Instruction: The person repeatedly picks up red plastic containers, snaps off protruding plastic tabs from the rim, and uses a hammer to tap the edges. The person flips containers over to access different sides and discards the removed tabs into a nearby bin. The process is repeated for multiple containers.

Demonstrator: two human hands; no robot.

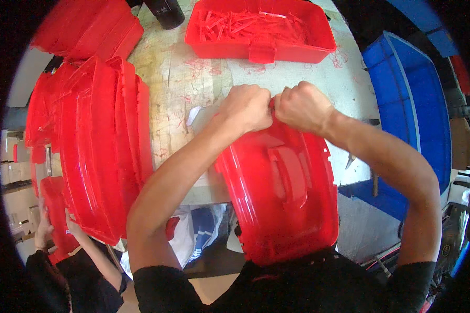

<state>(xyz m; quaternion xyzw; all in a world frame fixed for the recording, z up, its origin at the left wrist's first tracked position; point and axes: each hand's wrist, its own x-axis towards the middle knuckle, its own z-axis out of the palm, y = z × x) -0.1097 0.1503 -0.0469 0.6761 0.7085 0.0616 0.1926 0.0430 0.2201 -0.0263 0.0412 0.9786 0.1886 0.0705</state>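
Note:
A glossy red plastic cover with a raised oblong form in its middle leans from the table toward my body, its near end against my black shirt. My left hand is closed at the cover's far end. Beside it, almost touching, my right hand is closed on the same end. A bit of red shows between the two fists. The fingertips are turned away and hidden, so their exact hold on the edge does not show.
Stacked red covers stand on the left. A red bin of red plastic scraps sits at the back, near a dark cup. On the right are a blue crate and a pointed tool. Another person's hands hold a red part at lower left.

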